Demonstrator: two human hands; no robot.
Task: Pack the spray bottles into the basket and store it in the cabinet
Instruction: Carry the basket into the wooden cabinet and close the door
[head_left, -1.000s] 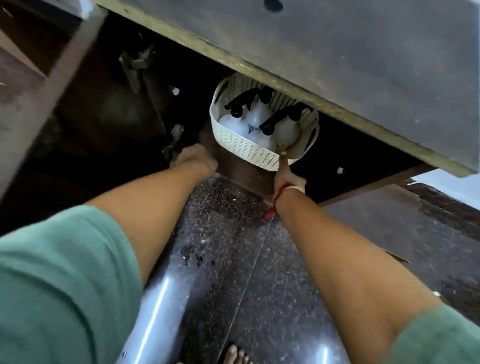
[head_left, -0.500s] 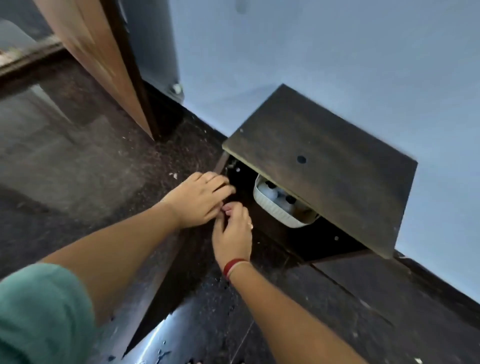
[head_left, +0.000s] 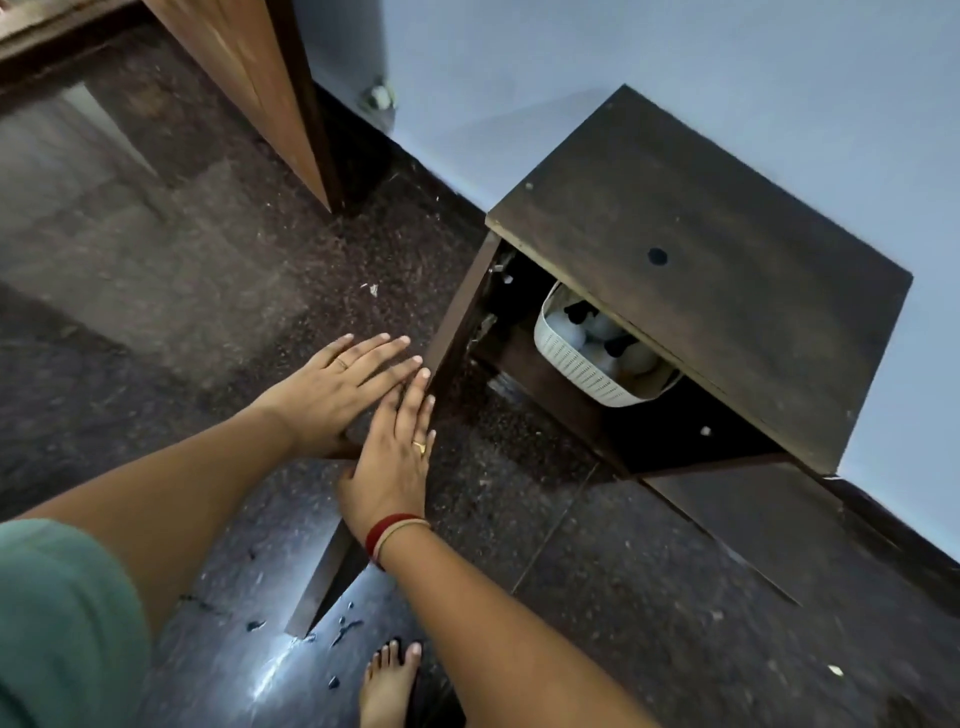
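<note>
a: we're looking down at the cabinet (head_left: 691, 291) against the wall, and the basket (head_left: 576, 364) sits inside it on the bottom shelf, tucked under the top panel.

b: and we can make out the spray bottles (head_left: 602, 332) packed in it, pale bodies with dark heads, though we can't count them from here.

a: both hands are on the cabinet door (head_left: 452, 332), which stands swung open at the left side. our left hand (head_left: 337, 384) lies flat on its outer face, fingers spread, its grip apart and closed on nothing.

b: our right hand (head_left: 395, 457) is flat too, fingers straight along the door's top edge, nothing clasped in that grip either.

a: so we judge the packing and the storing as done, and the closing of the door as the step in hand.

b: next we'd want a steady push to swing the door across the opening. the basket looks set back from the front edge, so we'd expect it to clear.

a: and we mind our bare foot (head_left: 389, 680) on the floor (head_left: 623, 597) below as it swings.
</note>
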